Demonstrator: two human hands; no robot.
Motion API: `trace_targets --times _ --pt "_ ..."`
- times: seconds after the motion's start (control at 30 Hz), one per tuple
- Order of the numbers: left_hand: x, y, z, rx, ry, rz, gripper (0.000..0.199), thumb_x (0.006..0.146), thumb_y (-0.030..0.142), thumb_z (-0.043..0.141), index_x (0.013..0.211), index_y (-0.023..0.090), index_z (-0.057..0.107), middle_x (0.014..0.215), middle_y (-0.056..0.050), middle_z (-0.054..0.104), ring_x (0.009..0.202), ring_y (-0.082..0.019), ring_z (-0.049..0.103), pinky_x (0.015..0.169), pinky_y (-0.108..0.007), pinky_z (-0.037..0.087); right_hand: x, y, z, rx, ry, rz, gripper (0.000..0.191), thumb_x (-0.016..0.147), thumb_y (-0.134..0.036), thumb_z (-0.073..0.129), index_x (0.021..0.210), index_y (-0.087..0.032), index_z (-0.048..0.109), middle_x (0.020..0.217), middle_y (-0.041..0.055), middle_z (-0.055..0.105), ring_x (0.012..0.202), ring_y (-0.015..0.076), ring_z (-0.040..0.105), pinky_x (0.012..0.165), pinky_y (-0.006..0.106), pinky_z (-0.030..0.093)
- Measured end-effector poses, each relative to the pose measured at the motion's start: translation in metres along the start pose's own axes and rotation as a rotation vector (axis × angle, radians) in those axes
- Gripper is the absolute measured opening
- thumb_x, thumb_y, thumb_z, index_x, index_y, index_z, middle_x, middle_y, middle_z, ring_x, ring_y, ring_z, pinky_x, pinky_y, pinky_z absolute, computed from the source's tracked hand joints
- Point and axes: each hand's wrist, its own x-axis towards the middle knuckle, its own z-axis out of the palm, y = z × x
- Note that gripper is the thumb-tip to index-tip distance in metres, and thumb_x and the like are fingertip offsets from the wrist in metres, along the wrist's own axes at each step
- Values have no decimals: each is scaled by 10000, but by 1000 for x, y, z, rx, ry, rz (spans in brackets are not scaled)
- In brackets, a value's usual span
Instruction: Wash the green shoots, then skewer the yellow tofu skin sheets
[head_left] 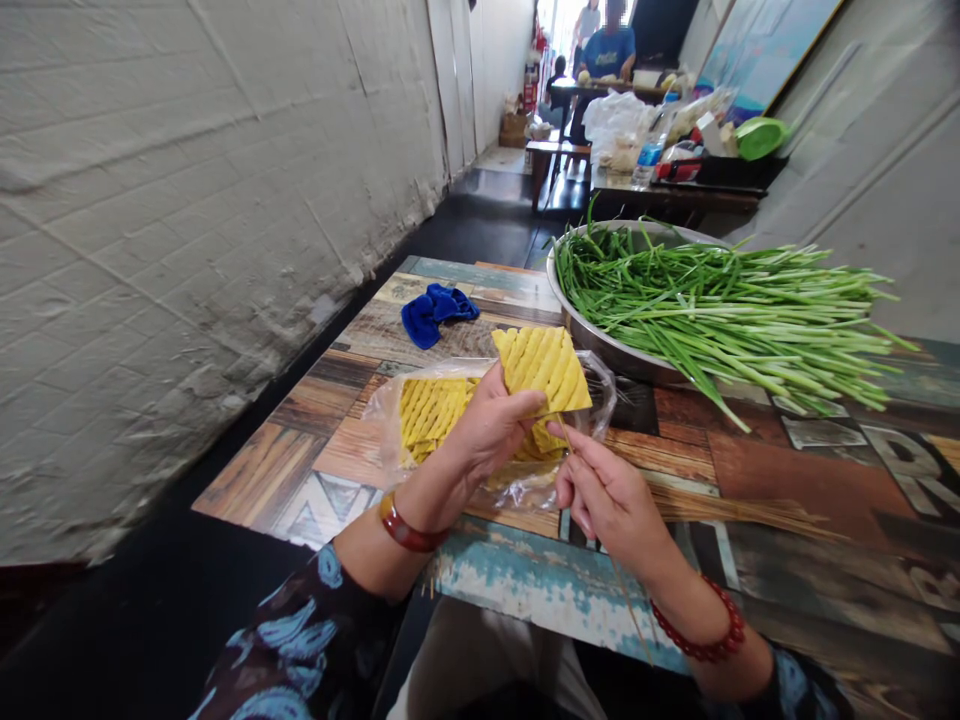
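My left hand point(487, 428) pinches a flat yellow sheet point(546, 365) scored with slanting grooves, which looks like dried tofu. The sheet is tilted up above the table. Between the fingers of my right hand point(606, 495) is a thin bamboo skewer point(634, 612). Its upper end meets the sheet's lower edge; whether it has gone in, I cannot tell. The skewer's lower part runs down past my right wrist. Under my hands lies a clear plastic bag point(384, 405) with more scored yellow sheets point(435, 408), partly hidden by my left hand.
To the right, loose bamboo skewers point(739, 512) lie on the wood-patterned table point(300, 425). A metal basin point(637, 362) overflows with long green stalks point(742, 310). A blue cloth point(437, 313) sits near the far left edge. Behind, a person point(609, 52) works at another table.
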Motion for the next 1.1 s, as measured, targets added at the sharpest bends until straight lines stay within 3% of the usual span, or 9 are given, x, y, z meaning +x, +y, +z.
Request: trace_targets --times 0.3,0.6,1.1 --pt "-2 0 2 -19 -13 1 631 620 116 775 1230 170 619 1232 -134 711 1194 -325 650 1043 -450 501 0 2 0 20 2 -14 435 1013 -399 436 1334 -135 567 677 -45 566 367 39 424 373 176 348" --pt "-2 1 4 -54 18 19 658 662 154 788 1292 165 596 1261 -140 700 1210 -323 641 1040 -437 507 1 8 3 41 6 -53 509 1009 -382 432 1464 -156 472 702 -48 565 368 38 439 373 182 354" --pt "-2 -3 5 -97 49 32 699 690 146 768 1352 183 548 1212 -129 719 1148 -296 676 1018 -426 523 0 11 9 110 3 -61 522 1019 -396 410 1499 -191 417 734 -45 567 370 33 419 381 180 372"
